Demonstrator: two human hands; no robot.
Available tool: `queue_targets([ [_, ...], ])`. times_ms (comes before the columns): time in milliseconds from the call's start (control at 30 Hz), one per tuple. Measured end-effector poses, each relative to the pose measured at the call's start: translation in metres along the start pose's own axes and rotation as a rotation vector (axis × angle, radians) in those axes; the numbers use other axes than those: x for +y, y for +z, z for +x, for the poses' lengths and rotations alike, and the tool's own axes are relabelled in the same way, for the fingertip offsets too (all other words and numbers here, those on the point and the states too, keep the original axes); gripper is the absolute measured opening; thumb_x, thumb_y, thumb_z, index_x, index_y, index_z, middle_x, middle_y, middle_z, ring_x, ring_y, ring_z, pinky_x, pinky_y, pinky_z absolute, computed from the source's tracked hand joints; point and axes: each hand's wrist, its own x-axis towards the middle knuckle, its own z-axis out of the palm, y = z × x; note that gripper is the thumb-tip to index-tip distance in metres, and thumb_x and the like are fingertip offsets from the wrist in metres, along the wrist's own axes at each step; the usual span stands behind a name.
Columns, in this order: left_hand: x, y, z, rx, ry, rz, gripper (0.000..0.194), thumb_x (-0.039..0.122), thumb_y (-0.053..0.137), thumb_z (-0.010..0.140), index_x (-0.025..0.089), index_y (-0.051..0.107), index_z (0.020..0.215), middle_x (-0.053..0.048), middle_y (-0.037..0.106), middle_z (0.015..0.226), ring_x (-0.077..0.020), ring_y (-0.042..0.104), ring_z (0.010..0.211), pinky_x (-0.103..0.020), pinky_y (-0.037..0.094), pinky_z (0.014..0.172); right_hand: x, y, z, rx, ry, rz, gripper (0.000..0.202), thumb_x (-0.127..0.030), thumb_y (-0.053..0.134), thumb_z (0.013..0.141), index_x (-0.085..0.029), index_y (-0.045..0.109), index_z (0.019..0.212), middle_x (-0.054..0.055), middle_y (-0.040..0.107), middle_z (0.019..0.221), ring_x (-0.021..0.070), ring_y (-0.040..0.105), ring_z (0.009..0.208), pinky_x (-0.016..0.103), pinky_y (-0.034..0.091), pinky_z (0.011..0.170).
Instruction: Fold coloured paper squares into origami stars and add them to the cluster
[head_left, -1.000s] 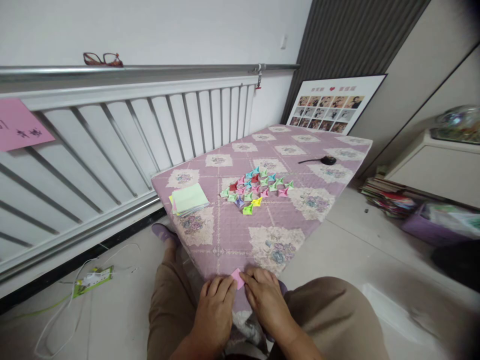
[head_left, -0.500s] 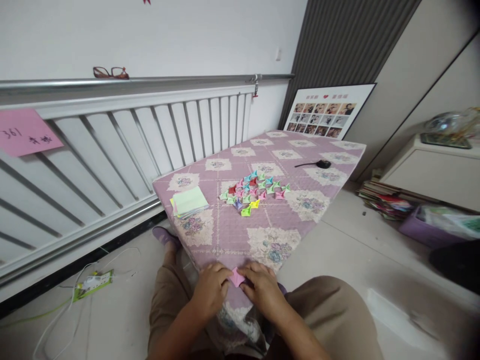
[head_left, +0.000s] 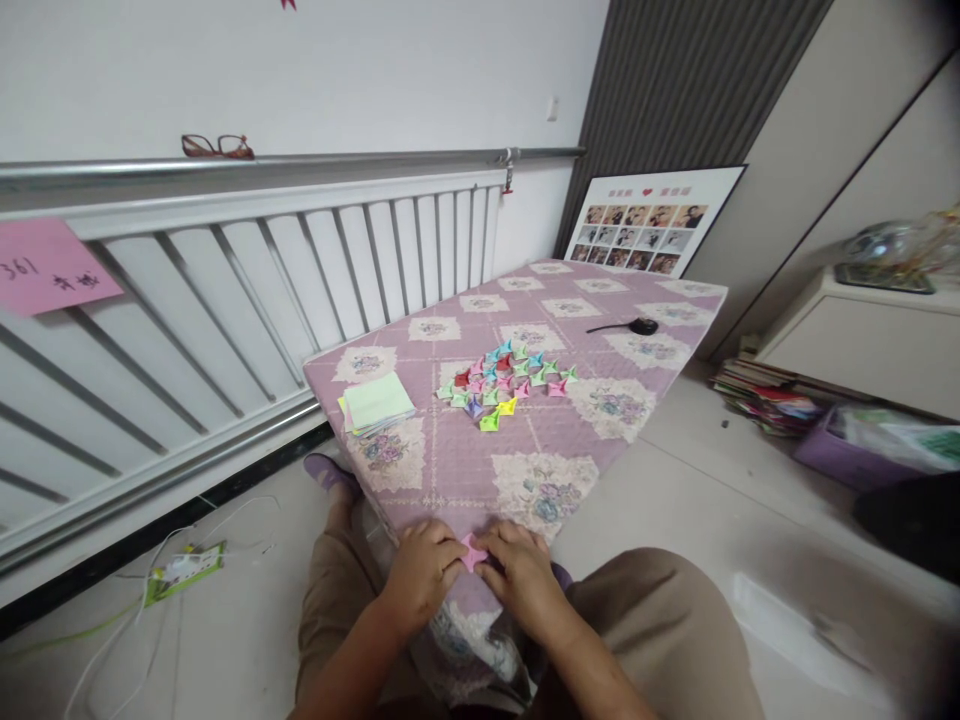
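A partly folded pink paper (head_left: 471, 556) is being pinched by the left hand (head_left: 421, 572) and right hand (head_left: 525, 572), while folded pieces (head_left: 490, 422) and flat sheets (head_left: 377, 402) are being supported by the surface (head_left: 459, 470).

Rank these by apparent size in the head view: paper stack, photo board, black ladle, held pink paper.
1. Photo board
2. Paper stack
Unranked: black ladle and held pink paper; the ladle looks longer but slimmer, and the paper is nearer and partly covered.
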Motion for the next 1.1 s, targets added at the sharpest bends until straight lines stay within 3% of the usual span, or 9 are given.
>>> queue_targets([
  [300, 0.006, -0.001, -0.001, 0.0, -0.052, 0.061, 0.016, 0.026, 0.055, 0.092, 0.029, 0.07, 0.096, 0.001, 0.064, 0.095, -0.0184, 0.053, 0.092, -0.033, 0.034, 0.081, -0.005, -0.001, -0.003, 0.039, -0.024, 0.002, 0.028, -0.026, 0.07, 0.078, -0.031, 0.062, 0.105, 0.0, 0.062, 0.099, 0.0216, 0.053, 0.098, 0.036, 0.032, 0.084],
  [533, 0.006, 0.001, -0.003, 0.029, -0.051, 0.034, 0.014, 0.024, 0.056, 0.091, 0.027, 0.069, 0.095, 0.0, 0.063, 0.095, -0.0188, 0.052, 0.092, -0.033, 0.034, 0.083, -0.009, 0.008, -0.002, 0.116, -0.002, -0.06, 0.002, -0.026, 0.063, 0.085, -0.026, 0.062, 0.084, -0.001, 0.061, 0.089, 0.0195, 0.054, 0.09, 0.034, 0.031, 0.082],
  [867, 0.012, 0.003, -0.001, 0.076, -0.113, 0.025, 0.016, 0.022, 0.053, 0.092, 0.023, 0.067, 0.085, -0.001, 0.062, 0.092, -0.0189, 0.053, 0.091, -0.033, 0.034, 0.084, -0.004, 0.008, 0.0, 0.099, -0.011, -0.04, 0.005, -0.024, 0.063, 0.086, -0.025, 0.062, 0.081, -0.001, 0.062, 0.087, 0.0187, 0.054, 0.089, 0.034, 0.03, 0.082],
  [1100, 0.015, -0.006, 0.011, -0.018, -0.222, 0.014, 0.015, 0.022, 0.055, 0.088, 0.021, 0.066, 0.077, -0.002, 0.063, 0.086, -0.0177, 0.056, 0.086, -0.03, 0.035, 0.076, -0.007, 0.005, 0.006, 0.071, 0.046, -0.119, 0.012, -0.027, 0.06, 0.088, -0.023, 0.062, 0.077, 0.001, 0.063, 0.086, 0.02, 0.055, 0.088, 0.034, 0.031, 0.079],
])
